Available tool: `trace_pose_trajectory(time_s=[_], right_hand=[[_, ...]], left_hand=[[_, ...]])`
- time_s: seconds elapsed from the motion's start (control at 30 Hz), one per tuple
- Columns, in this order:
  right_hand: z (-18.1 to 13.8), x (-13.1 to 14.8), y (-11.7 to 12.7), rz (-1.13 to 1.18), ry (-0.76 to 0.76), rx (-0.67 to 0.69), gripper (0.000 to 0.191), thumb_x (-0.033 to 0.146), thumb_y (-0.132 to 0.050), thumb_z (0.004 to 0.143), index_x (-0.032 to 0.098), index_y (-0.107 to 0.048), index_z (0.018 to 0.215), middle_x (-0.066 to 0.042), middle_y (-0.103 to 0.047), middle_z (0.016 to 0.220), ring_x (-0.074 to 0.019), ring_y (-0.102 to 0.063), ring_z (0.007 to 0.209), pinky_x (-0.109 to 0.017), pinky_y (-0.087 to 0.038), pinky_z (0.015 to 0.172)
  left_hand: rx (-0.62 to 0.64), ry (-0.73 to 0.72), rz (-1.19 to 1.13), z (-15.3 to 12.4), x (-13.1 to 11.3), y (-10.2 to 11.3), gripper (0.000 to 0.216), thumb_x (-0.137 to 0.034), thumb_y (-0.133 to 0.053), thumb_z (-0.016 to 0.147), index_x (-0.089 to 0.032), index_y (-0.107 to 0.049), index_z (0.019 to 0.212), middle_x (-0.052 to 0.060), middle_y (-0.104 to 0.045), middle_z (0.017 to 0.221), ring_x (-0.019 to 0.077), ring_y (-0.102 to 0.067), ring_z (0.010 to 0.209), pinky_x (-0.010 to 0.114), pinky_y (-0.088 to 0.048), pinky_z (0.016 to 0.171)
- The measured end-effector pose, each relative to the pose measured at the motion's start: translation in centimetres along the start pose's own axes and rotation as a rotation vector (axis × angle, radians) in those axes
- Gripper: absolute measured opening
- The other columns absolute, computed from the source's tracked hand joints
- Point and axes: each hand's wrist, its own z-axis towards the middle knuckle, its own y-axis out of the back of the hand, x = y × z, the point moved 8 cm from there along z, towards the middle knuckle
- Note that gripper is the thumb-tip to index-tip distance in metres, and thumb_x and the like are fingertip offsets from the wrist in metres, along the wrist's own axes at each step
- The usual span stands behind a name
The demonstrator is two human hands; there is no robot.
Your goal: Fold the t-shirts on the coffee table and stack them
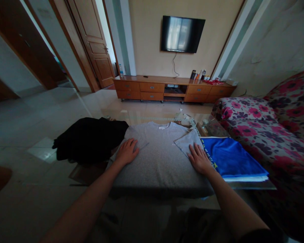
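Observation:
A grey t-shirt (159, 158) lies flat on a glass coffee table (245, 185), collar away from me, both sleeves folded inward. My left hand (127, 151) rests flat on the shirt's left side, fingers stretched out. My right hand (199, 158) lies flat on the folded right sleeve, fingers spread. Neither hand grips anything.
A black garment (88, 138) is heaped at the table's left end. A folded blue cloth (231, 158) lies on the right. A floral sofa (273, 128) stands close on the right. Across the tiled floor are a wooden TV cabinet (172, 89) and a wall-mounted TV (182, 33).

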Motion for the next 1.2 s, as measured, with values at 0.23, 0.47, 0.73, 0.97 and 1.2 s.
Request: trace_pose_trajectory(time_s=[0.23,0.47,0.73,0.97,1.2], right_hand=[[0.6,0.8,0.2,-0.057,-0.043,0.001,0.073,0.062,-0.026,0.104,0.025,-0.020,0.166,-0.006,-0.007,0.173,-0.0266,-0.005,0.160,-0.048,-0.012,0.128],[2.5,0.1,-0.9,-0.025,-0.068,-0.004,0.067,0.063,-0.020,0.104,0.033,-0.028,0.164,-0.002,-0.011,0.173,-0.0302,-0.007,0.159,-0.052,-0.015,0.127],[2.5,0.5,-1.9,-0.118,-0.061,0.006,0.069,0.066,-0.020,0.103,0.036,-0.021,0.165,-0.003,-0.010,0.173,-0.0315,-0.009,0.159,-0.053,-0.010,0.127],[1.8,0.3,-2.4,-0.100,-0.057,0.062,0.070,0.067,-0.023,0.102,0.036,-0.020,0.165,-0.004,-0.010,0.173,-0.0334,-0.009,0.158,-0.055,-0.011,0.125],[3.8,1.7,0.1,-0.068,-0.091,-0.041,0.071,0.067,-0.027,0.102,0.027,-0.037,0.160,-0.011,-0.021,0.170,-0.0348,-0.022,0.154,-0.053,-0.019,0.123]], left_hand=[[-0.003,0.059,0.007,0.4,0.4,-0.1,0.065,-0.061,-0.047,0.096,-0.027,-0.048,0.152,0.011,-0.039,0.163,0.0338,-0.029,0.153,0.053,-0.020,0.125],[0.034,-0.007,0.067,0.8,1.6,1.7,0.067,-0.061,-0.040,0.099,-0.028,-0.041,0.158,0.009,-0.030,0.168,0.0311,-0.023,0.156,0.049,-0.017,0.126],[0.130,-0.062,0.065,-0.3,1.8,0.0,0.069,-0.063,-0.036,0.100,-0.032,-0.032,0.162,0.006,-0.024,0.171,0.0289,-0.020,0.157,0.048,-0.018,0.125],[0.149,-0.041,0.065,-2.0,1.7,0.5,0.074,-0.067,-0.038,0.098,-0.031,-0.031,0.162,0.008,-0.024,0.171,0.0315,-0.020,0.157,0.051,-0.020,0.124],[0.094,0.012,0.066,0.8,1.8,1.2,0.060,-0.056,-0.029,0.103,-0.025,-0.053,0.148,0.013,-0.049,0.155,0.0317,-0.045,0.142,0.048,-0.037,0.114]])
